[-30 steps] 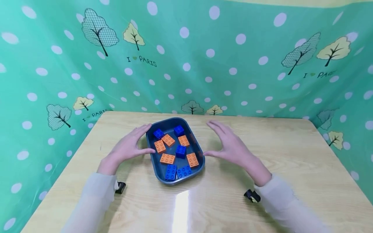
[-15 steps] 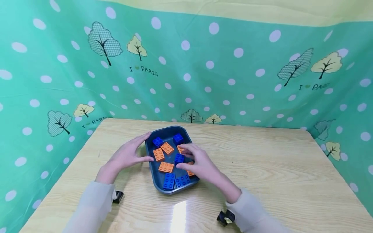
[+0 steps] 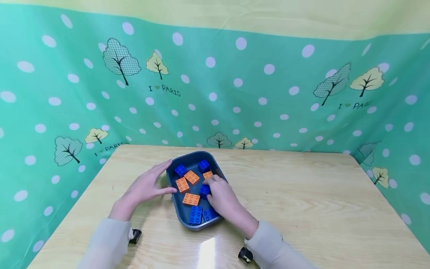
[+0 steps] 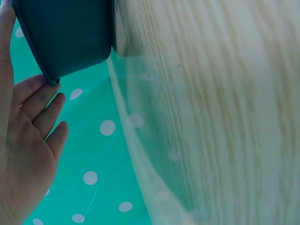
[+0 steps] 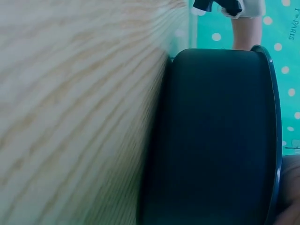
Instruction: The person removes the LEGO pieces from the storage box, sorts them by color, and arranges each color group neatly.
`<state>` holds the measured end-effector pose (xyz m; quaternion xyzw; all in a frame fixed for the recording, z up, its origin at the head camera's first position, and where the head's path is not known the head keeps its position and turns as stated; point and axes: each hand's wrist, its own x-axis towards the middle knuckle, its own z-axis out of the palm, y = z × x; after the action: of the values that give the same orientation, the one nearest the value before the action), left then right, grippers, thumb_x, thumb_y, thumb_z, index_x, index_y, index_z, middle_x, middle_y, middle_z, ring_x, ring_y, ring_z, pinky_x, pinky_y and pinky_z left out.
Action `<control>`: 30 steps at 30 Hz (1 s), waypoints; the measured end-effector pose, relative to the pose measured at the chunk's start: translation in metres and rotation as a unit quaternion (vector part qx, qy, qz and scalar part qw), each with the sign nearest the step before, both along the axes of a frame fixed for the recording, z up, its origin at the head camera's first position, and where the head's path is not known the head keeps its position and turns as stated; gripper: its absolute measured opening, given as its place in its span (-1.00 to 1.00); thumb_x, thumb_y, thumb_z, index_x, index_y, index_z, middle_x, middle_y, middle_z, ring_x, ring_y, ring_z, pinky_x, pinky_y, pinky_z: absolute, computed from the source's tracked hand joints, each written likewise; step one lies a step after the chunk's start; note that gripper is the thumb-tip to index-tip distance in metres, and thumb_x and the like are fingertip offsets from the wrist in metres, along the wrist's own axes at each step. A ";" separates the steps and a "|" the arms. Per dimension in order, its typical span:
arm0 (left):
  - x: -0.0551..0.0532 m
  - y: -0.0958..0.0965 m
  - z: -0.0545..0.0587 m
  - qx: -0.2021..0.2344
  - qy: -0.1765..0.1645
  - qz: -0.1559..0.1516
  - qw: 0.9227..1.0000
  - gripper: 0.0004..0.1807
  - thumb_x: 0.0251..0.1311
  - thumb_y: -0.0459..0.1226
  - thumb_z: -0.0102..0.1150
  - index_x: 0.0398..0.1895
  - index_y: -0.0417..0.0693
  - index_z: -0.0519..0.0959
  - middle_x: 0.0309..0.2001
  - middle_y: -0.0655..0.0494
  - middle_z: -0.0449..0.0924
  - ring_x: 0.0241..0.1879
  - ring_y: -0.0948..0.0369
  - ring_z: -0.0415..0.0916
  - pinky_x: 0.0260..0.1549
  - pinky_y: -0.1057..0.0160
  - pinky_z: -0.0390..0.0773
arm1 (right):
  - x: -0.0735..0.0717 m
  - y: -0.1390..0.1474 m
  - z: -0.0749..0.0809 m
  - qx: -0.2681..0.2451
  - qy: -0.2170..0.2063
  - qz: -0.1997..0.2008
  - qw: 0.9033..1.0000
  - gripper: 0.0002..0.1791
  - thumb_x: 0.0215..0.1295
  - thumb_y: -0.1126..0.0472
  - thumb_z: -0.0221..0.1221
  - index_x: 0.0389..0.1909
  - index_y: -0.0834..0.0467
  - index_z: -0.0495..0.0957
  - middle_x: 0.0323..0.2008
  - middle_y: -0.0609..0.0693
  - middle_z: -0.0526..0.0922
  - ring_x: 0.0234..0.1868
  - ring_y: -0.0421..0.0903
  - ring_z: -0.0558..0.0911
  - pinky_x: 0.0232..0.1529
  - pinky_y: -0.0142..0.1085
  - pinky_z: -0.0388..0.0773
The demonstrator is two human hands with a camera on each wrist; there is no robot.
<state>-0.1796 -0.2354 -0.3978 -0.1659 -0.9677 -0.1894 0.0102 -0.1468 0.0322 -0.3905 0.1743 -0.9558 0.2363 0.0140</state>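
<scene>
A dark blue tray point(image 3: 195, 227) with rounded corners holds several orange and blue toy building bricks. My left hand point(image 3: 142, 188) spreads along the tray's left side, fingertips at the far rim and thumb at the near part of that side. In the left wrist view its fingers point(image 4: 43, 104) are extended, touching the rim from outside. Inside the tray, my right hand point(image 3: 224, 195) pinches a blue brick point(image 3: 204, 191) near the middle with curled fingers and thumb. That hand covers an orange brick at the right and part of another blue brick point(image 3: 209, 215).
The tray stands on a pale wooden table point(image 3: 302, 194), whose far edge meets a green polka-dot cloth point(image 3: 268, 89). Orange bricks point(image 3: 191, 199) and a blue brick point(image 3: 196, 215) lie beside the right hand. Black devices point(image 3: 246, 255) are strapped at both wrists.
My right hand has moved left from beside the tray into it and closed its fingers at the middle blue brick. My left hand keeps its place at the tray; the head view has tilted up.
</scene>
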 end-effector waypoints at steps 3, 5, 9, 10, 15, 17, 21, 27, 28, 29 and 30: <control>0.001 0.000 -0.002 -0.002 0.002 0.006 1.000 0.13 0.01 0.32 0.32 0.58 0.07 0.10 0.55 -0.13 0.13 0.48 -0.26 0.12 0.34 -0.41 0.27 | 0.000 0.001 -0.004 -0.002 0.015 0.003 1.000 -0.64 0.25 0.29 0.34 0.07 0.13 0.64 0.06 0.07 0.64 0.12 0.00 0.63 0.17 -0.11 0.67; 0.004 0.000 -0.003 -0.003 -0.002 0.012 1.000 0.13 0.00 0.31 0.33 0.58 0.08 0.09 0.55 -0.13 0.14 0.49 -0.26 0.12 0.34 -0.41 0.27 | 0.002 0.001 -0.005 -0.010 0.017 0.008 1.000 -0.63 0.24 0.29 0.34 0.08 0.12 0.64 0.06 0.07 0.63 0.12 0.01 0.63 0.16 -0.11 0.67; 0.004 0.002 -0.002 0.003 -0.005 0.012 1.000 0.15 0.00 0.32 0.33 0.59 0.10 0.07 0.56 -0.11 0.11 0.50 -0.26 0.10 0.37 -0.40 0.22 | 0.002 0.004 -0.003 -0.033 0.022 0.006 0.999 -0.61 0.23 0.29 0.35 0.10 0.11 0.63 0.07 0.06 0.63 0.15 0.02 0.62 0.18 -0.11 0.66; 0.003 0.002 -0.001 0.005 -0.005 0.012 1.000 0.15 -0.01 0.32 0.33 0.59 0.11 0.06 0.56 -0.10 0.11 0.50 -0.26 0.09 0.38 -0.39 0.21 | 0.002 0.005 -0.002 -0.041 0.022 0.004 0.999 -0.60 0.22 0.29 0.36 0.10 0.11 0.62 0.07 0.06 0.63 0.15 0.01 0.63 0.18 -0.12 0.66; 0.002 0.003 0.001 0.004 -0.004 0.010 1.000 0.15 -0.01 0.33 0.32 0.59 0.09 0.07 0.56 -0.10 0.11 0.50 -0.27 0.10 0.39 -0.39 0.20 | 0.002 0.012 0.005 -0.094 0.002 0.010 0.996 -0.57 0.21 0.35 0.34 0.12 0.13 0.60 0.05 0.04 0.63 0.07 -0.03 0.67 0.06 -0.24 0.72; 0.001 0.004 0.003 0.000 -0.005 0.009 1.000 0.15 -0.01 0.33 0.32 0.59 0.08 0.07 0.56 -0.11 0.11 0.50 -0.26 0.09 0.39 -0.38 0.20 | 0.002 0.017 0.009 -0.123 -0.009 0.014 0.992 -0.57 0.21 0.38 0.33 0.12 0.15 0.60 0.06 0.04 0.63 0.05 -0.02 0.69 0.02 -0.26 0.73; 0.001 0.004 0.004 -0.005 -0.006 0.009 1.000 0.16 -0.01 0.34 0.32 0.58 0.05 0.08 0.56 -0.13 0.11 0.50 -0.27 0.09 0.40 -0.37 0.20 | 0.002 0.029 0.023 -0.174 -0.034 0.021 0.984 -0.56 0.22 0.43 0.30 0.14 0.16 0.59 0.11 0.08 0.62 0.11 0.05 0.68 0.10 -0.18 0.70; 0.002 0.003 0.002 -0.008 -0.001 0.006 1.000 0.16 -0.01 0.34 0.32 0.58 0.04 0.09 0.55 -0.15 0.12 0.49 -0.29 0.09 0.39 -0.38 0.21 | -0.011 0.057 0.047 -0.224 -0.051 0.012 0.973 -0.49 0.14 0.51 0.28 0.15 0.19 0.57 0.16 0.13 0.62 0.16 0.10 0.66 0.14 -0.18 0.68; 0.001 0.003 0.002 -0.008 0.000 0.006 1.000 0.16 -0.01 0.34 0.31 0.58 0.04 0.08 0.55 -0.14 0.12 0.49 -0.28 0.09 0.39 -0.37 0.21 | -0.014 0.064 0.052 -0.233 -0.053 0.009 0.971 -0.47 0.13 0.53 0.27 0.16 0.20 0.56 0.17 0.15 0.62 0.17 0.12 0.65 0.13 -0.18 0.68; 0.001 0.003 0.001 -0.008 -0.001 0.006 1.000 0.17 -0.02 0.34 0.32 0.58 0.05 0.08 0.55 -0.13 0.12 0.49 -0.28 0.09 0.40 -0.37 0.21 | -0.018 0.071 0.056 -0.237 -0.054 0.006 0.970 -0.46 0.12 0.54 0.27 0.17 0.20 0.56 0.18 0.16 0.61 0.19 0.14 0.64 0.13 -0.19 0.68; 0.001 0.003 0.002 -0.008 -0.001 0.006 1.000 0.17 -0.02 0.35 0.32 0.59 0.06 0.08 0.55 -0.13 0.12 0.49 -0.28 0.09 0.39 -0.38 0.21 | -0.023 0.079 0.059 -0.241 -0.054 0.006 0.969 -0.45 0.12 0.55 0.26 0.17 0.22 0.55 0.20 0.18 0.60 0.20 0.16 0.64 0.14 -0.17 0.68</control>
<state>-0.1785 -0.2323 -0.3963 -0.1595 -0.9703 -0.1818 0.0093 -0.1694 0.1109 -0.3316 0.1584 -0.8691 0.4686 0.0026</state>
